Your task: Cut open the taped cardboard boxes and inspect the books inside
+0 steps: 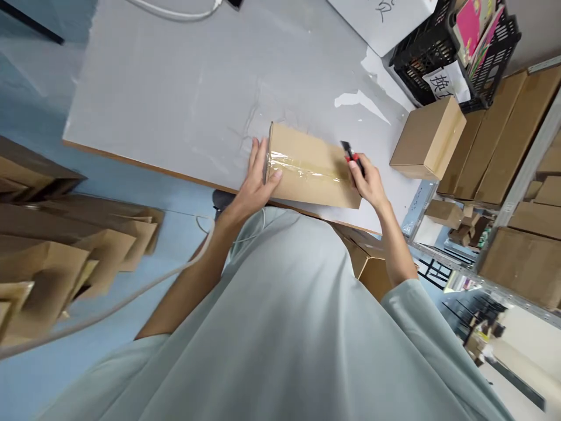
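Observation:
A long cardboard box (307,152) lies at the table's front edge, with shiny clear tape running along the middle of its top. My left hand (258,181) grips the box's left end, thumb on the top face and fingers along the end. In my right hand (369,182) is a black and red utility knife (352,156), its dark tip pointing up and away from me. That hand is at the box's right end; whether it touches the cardboard I cannot tell.
On the grey table (166,76), a smaller cardboard box (423,137) stands at right, near a black plastic crate (477,88) and a white box (385,20). Flattened cartons (79,245) stand on the floor at left. Shelves with boxes (521,263) line the right.

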Demonstrator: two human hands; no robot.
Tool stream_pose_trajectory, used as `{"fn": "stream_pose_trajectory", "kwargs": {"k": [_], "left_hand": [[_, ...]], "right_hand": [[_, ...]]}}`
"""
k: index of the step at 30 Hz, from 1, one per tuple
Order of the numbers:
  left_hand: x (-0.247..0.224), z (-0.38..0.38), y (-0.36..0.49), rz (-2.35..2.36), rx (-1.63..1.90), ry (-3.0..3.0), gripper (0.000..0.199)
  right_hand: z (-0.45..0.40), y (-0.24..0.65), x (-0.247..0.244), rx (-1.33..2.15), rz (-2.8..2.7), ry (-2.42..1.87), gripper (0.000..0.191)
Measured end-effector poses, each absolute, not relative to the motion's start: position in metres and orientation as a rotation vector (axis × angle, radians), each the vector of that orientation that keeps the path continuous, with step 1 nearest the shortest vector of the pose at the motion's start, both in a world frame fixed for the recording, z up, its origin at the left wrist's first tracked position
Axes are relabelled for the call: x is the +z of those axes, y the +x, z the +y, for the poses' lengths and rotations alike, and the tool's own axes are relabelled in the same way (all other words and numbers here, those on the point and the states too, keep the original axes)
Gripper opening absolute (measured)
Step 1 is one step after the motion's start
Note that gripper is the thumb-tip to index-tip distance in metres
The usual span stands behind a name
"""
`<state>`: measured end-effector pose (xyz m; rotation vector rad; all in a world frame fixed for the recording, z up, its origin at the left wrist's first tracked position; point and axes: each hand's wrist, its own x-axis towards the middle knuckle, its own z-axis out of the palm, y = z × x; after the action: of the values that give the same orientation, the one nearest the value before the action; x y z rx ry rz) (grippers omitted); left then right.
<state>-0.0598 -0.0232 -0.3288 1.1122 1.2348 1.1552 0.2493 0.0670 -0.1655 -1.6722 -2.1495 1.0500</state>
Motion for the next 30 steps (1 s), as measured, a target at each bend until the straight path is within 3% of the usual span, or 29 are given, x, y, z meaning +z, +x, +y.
{"fn": "stream_pose_trajectory", "kwargs": {"k": [4,9,21,25,30], "left_hand": [[-0.329,-0.008,-0.081,1.182,1.152,1.123,0.093],[-0.337,0.006,-0.095,1.056,1.204,0.918,0.071],[-0.356,0.007,-0.092,0.886,1.129,0.777,0.049],[-0.345,0.008,-0.094,0.872,1.138,0.9,0.062],[-0.329,0.004,-0.103,0.951,1.038,1.26,0.085]], "right_hand": [[0.061,0.191,-0.16,0.955,-2.666,-1.55,0.073],[0.063,0.152,-0.16,0.987,-2.914,-1.475,0.074],[0.07,0.132,-0.144,0.947,-2.989,-1.645,0.052],[0.072,0.122,-0.141,0.837,-3.06,-1.655,0.046],[0.065,0.086,-0.129,0.448,-3.375,-1.855,0.046]]}}
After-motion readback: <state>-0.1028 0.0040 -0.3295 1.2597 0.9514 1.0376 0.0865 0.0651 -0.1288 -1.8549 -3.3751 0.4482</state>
